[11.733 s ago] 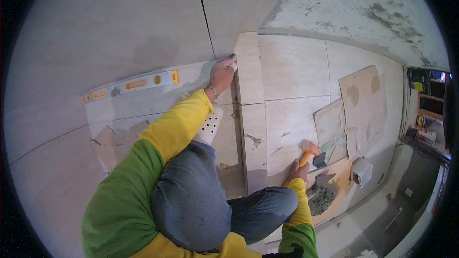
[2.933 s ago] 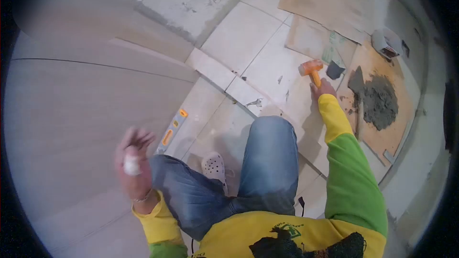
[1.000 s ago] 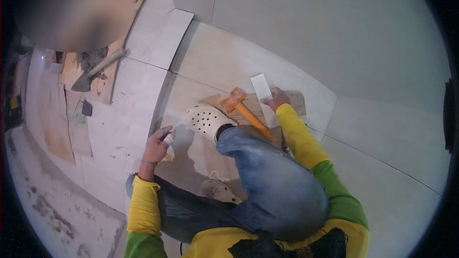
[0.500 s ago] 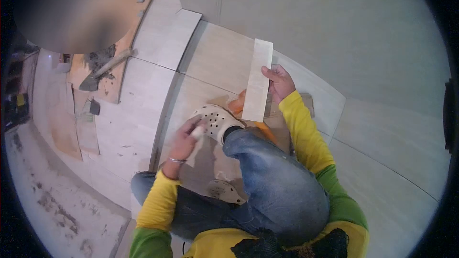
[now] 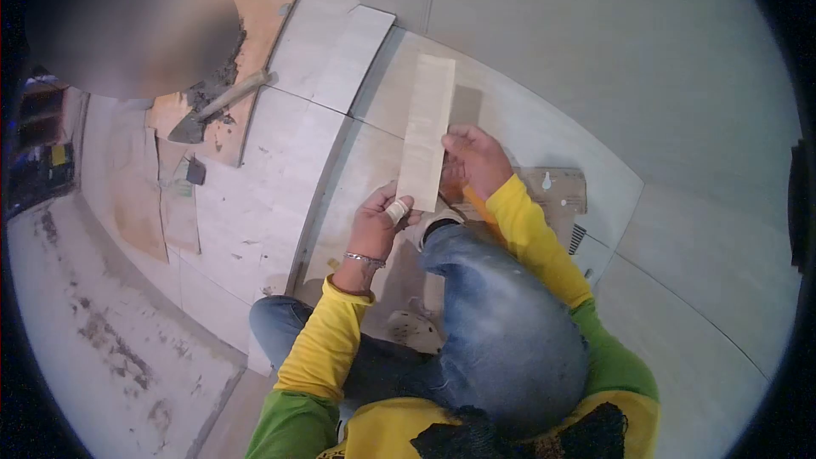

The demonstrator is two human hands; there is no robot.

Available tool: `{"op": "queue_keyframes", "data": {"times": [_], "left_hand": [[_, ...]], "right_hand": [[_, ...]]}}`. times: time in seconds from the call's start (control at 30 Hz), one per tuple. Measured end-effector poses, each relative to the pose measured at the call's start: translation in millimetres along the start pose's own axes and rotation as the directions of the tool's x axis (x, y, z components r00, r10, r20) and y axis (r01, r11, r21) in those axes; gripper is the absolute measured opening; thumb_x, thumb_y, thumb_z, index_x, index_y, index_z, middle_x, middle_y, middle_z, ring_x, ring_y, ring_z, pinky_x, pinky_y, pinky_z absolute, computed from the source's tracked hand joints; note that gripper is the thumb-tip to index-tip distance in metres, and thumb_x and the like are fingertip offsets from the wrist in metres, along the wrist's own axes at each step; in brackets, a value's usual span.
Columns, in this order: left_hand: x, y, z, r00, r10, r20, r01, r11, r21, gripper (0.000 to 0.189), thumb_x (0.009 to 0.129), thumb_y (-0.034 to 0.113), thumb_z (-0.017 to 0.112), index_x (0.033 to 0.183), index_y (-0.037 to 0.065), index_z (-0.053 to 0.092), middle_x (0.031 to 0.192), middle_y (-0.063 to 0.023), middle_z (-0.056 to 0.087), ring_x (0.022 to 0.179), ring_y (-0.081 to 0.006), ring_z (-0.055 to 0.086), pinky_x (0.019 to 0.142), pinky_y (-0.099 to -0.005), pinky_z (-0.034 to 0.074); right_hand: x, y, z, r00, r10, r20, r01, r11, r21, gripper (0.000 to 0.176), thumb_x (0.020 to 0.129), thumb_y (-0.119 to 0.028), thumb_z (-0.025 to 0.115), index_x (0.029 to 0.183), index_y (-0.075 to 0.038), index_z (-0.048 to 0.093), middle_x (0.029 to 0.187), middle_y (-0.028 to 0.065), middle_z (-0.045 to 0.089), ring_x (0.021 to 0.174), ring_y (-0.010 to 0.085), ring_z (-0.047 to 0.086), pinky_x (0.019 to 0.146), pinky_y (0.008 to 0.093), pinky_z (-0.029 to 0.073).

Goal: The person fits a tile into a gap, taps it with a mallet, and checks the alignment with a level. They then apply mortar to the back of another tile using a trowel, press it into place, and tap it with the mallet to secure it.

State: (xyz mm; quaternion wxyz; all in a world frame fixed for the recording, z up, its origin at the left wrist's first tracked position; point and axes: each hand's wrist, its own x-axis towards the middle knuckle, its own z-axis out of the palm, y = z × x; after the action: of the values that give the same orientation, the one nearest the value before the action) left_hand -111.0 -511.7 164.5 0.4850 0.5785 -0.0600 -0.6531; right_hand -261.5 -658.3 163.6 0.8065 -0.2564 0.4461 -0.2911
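A long, narrow cream tile strip (image 5: pixel 427 127) is held up over the floor tiles, its length running away from me. My right hand (image 5: pixel 482 161) grips its right edge, thumb on the upper face and fingers partly hidden below. At the near left corner, my left hand (image 5: pixel 374 225) has closed on the strip's lower end. White tape wraps the left thumb. Just under the strip, an orange object (image 5: pixel 483 206) shows in part beside my knee; its kind is hard to make out. My beige clog (image 5: pixel 416 331) rests on the floor below.
A trowel (image 5: pixel 191 126) with a wooden handle lies on a mortar-smeared board (image 5: pixel 229 140) at the left. Cardboard (image 5: pixel 561 191) sits right of my knee. A raised tile edge (image 5: pixel 319 204) runs along my left. A blurred patch hides the upper left.
My left hand has moved up and right from beside the clog to the strip's near end. The strip, in my right hand, has shifted slightly left in view.
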Motion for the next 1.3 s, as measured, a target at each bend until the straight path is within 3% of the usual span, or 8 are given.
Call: {"op": "queue_keyframes", "data": {"times": [0.07, 0.17, 0.43, 0.53, 0.6, 1.03, 1.1, 1.3], "left_hand": [[0, 10, -5, 0.997, 0.066, -0.046, -0.069, 0.996, -0.053, 0.028, 0.093, 0.009, 0.059, 0.121, 0.001, 0.057, 0.100, -0.0080, 0.065, 0.083, -0.0178, 0.066, 0.076, -0.0304, 0.057], [1, 23, -4, 0.988, 0.123, -0.095, -0.135, 0.981, -0.140, 0.031, 0.093, 0.008, 0.059, 0.123, 0.001, 0.055, 0.100, -0.0088, 0.065, 0.084, -0.0195, 0.066, 0.076, -0.0312, 0.058], [11, 15, 2, 0.961, 0.193, -0.200, -0.221, 0.967, -0.128, 0.031, 0.094, 0.008, 0.058, 0.124, 0.001, 0.053, 0.103, -0.0089, 0.064, 0.085, -0.0202, 0.066, 0.076, -0.0312, 0.057], [9, 13, 8, 0.951, 0.221, -0.215, -0.246, 0.965, -0.095, 0.031, 0.094, 0.007, 0.058, 0.123, 0.000, 0.053, 0.103, -0.0089, 0.064, 0.086, -0.0201, 0.066, 0.076, -0.0309, 0.057], [9, 9, 10, 0.948, 0.234, -0.217, -0.258, 0.962, -0.089, 0.031, 0.094, 0.007, 0.058, 0.123, 0.000, 0.053, 0.102, -0.0091, 0.064, 0.086, -0.0200, 0.066, 0.076, -0.0308, 0.057], [9, -4, 28, 0.914, 0.283, -0.292, -0.303, 0.953, -0.025, 0.033, 0.092, 0.007, 0.060, 0.122, -0.004, 0.055, 0.098, -0.0104, 0.066, 0.082, -0.0177, 0.066, 0.074, -0.0297, 0.057], [7, -4, 29, 0.908, 0.293, -0.299, -0.306, 0.952, 0.004, 0.032, 0.092, 0.006, 0.060, 0.122, -0.004, 0.056, 0.097, -0.0101, 0.066, 0.082, -0.0172, 0.066, 0.074, -0.0296, 0.057], [9, -11, 27, 0.901, 0.293, -0.321, -0.291, 0.955, 0.056, 0.031, 0.090, 0.004, 0.061, 0.119, -0.005, 0.058, 0.096, -0.0105, 0.068, 0.080, -0.0167, 0.066, 0.073, -0.0292, 0.057]], "right_hand": [[-6, 6, -1, 0.979, 0.183, 0.093, -0.138, 0.923, -0.359, 0.032, 0.087, -0.025, 0.069, 0.105, 0.000, 0.060, 0.081, 0.0054, 0.063, 0.066, 0.0112, 0.060, 0.053, 0.0238, 0.049], [-15, 22, 2, 0.918, 0.236, 0.320, -0.024, 0.836, -0.548, 0.035, 0.088, -0.028, 0.068, 0.107, 0.000, 0.061, 0.081, 0.0060, 0.065, 0.065, 0.0114, 0.061, 0.056, 0.0240, 0.051], [-10, 28, 9, 0.926, 0.289, 0.244, -0.112, 0.826, -0.553, 0.027, 0.087, -0.027, 0.070, 0.086, -0.001, 0.064, 0.073, 0.0058, 0.064, 0.062, 0.0125, 0.061, 0.056, 0.0251, 0.052], [-13, 31, 6, 0.903, 0.391, 0.178, -0.286, 0.856, -0.430, 0.025, 0.086, -0.026, 0.070, 0.083, -0.003, 0.061, 0.071, 0.0052, 0.062, 0.059, 0.0133, 0.060, 0.055, 0.0267, 0.051], [-13, 35, 2, 0.866, 0.462, 0.192, -0.431, 0.884, -0.183, 0.024, 0.085, -0.025, 0.072, 0.082, -0.005, 0.059, 0.069, 0.0044, 0.060, 0.056, 0.0143, 0.058, 0.054, 0.0284, 0.051], [-18, 32, -5, 0.820, 0.555, 0.142, -0.558, 0.830, -0.026, 0.020, 0.082, -0.021, 0.073, 0.083, -0.006, 0.060, 0.067, 0.0028, 0.057, 0.055, 0.0154, 0.057, 0.050, 0.0299, 0.050], [-21, 27, -2, 0.825, 0.564, 0.030, -0.561, 0.824, -0.082, 0.019, 0.080, -0.019, 0.074, 0.081, -0.005, 0.061, 0.066, 0.0034, 0.055, 0.054, 0.0164, 0.056, 0.048, 0.0322, 0.050], [-26, 22, -2, 0.825, 0.564, -0.021, -0.564, 0.822, -0.077, 0.018, 0.079, -0.016, 0.074, 0.078, -0.003, 0.061, 0.065, 0.0054, 0.054, 0.049, 0.0185, 0.053, 0.043, 0.0332, 0.049]]}}
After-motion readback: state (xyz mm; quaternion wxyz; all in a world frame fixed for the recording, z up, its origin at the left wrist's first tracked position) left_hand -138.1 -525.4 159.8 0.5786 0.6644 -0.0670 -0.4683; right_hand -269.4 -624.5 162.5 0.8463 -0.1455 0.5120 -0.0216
